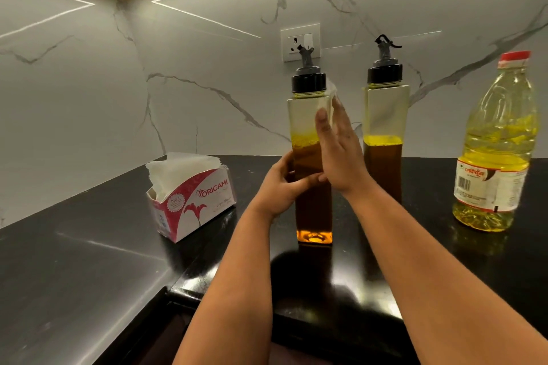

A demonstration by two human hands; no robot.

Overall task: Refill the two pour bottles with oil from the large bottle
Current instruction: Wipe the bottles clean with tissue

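On the table (pixel 89 261), the tissue box (pixel 192 198) lies left of centre, the near pour bottle (pixel 311 163) at centre, the second pour bottle (pixel 384 127) behind to its right, and the large bottle (pixel 498 151) at the right edge.

The large bottle (pixel 495 139) of clear plastic, red-capped, stands upright on the black counter, about a third full of pale yellow oil. Left of it stands a square pour bottle (pixel 383 127) with black spout cap, holding dark amber oil. Further left, nearer the camera, stands its twin (pixel 311 157), likewise part-filled.
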